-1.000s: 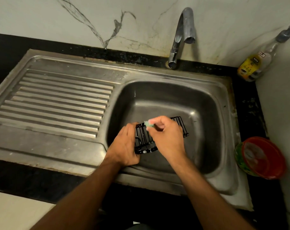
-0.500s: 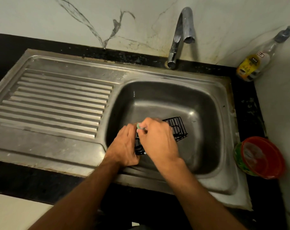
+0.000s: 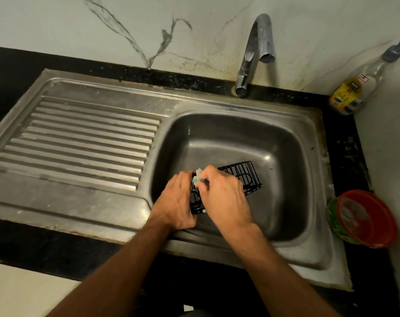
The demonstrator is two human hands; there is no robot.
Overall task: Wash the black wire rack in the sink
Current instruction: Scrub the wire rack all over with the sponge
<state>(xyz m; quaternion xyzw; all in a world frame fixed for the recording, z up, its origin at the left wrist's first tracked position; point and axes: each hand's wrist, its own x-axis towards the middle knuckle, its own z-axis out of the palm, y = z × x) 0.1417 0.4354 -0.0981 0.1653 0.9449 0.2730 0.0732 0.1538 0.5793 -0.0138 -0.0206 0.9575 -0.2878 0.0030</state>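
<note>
Left hand grips black wire rack — right hand pinches green scrubber (over sink).

The rack is a small black wire tray with thin parallel bars and a low raised rim. It sits tilted inside the sink, a steel basin with dull grey walls. The rack's near end is gripped by the left hand; its middle lies under the right hand, and its far end juts out beyond that hand's knuckles.
</note>
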